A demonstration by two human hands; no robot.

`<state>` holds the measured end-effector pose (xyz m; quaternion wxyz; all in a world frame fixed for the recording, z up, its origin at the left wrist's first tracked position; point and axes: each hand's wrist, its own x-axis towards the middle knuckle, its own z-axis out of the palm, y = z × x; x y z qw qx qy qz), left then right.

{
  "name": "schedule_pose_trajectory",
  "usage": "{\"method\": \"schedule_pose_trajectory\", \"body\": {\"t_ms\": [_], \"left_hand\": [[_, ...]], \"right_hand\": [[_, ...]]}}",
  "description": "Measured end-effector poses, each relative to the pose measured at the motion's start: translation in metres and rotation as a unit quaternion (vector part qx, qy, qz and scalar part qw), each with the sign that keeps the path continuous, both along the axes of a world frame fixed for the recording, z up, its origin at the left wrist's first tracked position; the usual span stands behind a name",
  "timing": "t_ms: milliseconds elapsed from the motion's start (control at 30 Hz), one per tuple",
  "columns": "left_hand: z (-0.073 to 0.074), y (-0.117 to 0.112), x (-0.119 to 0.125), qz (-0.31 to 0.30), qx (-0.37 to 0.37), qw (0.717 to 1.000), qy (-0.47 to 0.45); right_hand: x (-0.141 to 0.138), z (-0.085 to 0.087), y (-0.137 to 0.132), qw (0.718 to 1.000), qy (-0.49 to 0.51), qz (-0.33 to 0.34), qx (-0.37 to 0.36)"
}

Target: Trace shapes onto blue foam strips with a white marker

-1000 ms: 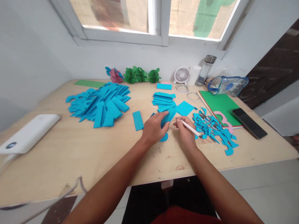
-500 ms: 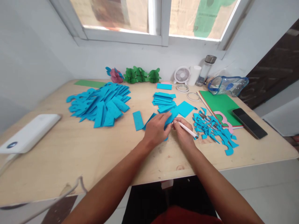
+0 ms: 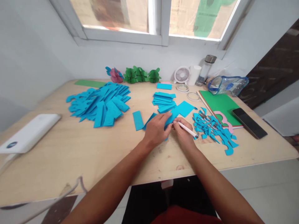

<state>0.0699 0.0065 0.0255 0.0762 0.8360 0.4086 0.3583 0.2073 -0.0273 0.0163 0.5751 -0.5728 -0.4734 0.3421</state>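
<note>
My left hand lies over a blue paper strip at the middle of the table, its fingers bent and holding the strip down. In my right hand, a white pen with a dark end is pinched, its other end against the strip near my left fingertips. The pen's tip and any mark it makes are hidden by the fingers. Beside my left hand lies a loose blue paper rectangle. Just beyond the hands sit a stack of blue strips and a blue paper piece.
A large pile of blue paper pieces spreads at left, blue scraps at right. A phone rests partly on green sheets. A white power bank, small fan, bottle and green paper shapes stand around.
</note>
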Motion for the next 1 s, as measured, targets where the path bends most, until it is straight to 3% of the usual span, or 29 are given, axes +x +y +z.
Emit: {"method": "schedule_pose_trajectory", "body": {"t_ms": [300,467,700,800,1000], "left_hand": [[-0.002,0.002,0.0,-0.008,-0.024,1.0,-0.018],[-0.002,0.004,-0.003,0.022,-0.026,0.999,-0.018],[0.004,0.009,-0.009,0.087,-0.02,0.996,-0.005],[0.005,0.009,-0.01,0.095,-0.026,0.995,0.001],[0.006,0.008,-0.009,0.102,-0.035,0.994,-0.006]], "right_hand": [[0.002,-0.003,0.001,1.0,0.001,-0.005,-0.007],[0.0,0.001,-0.001,1.0,-0.009,-0.017,-0.006],[0.004,0.005,-0.001,0.994,-0.006,-0.109,0.01],[0.01,0.0,0.001,0.994,0.003,-0.106,0.007],[0.013,-0.001,0.003,0.983,-0.009,-0.177,0.044]]}}
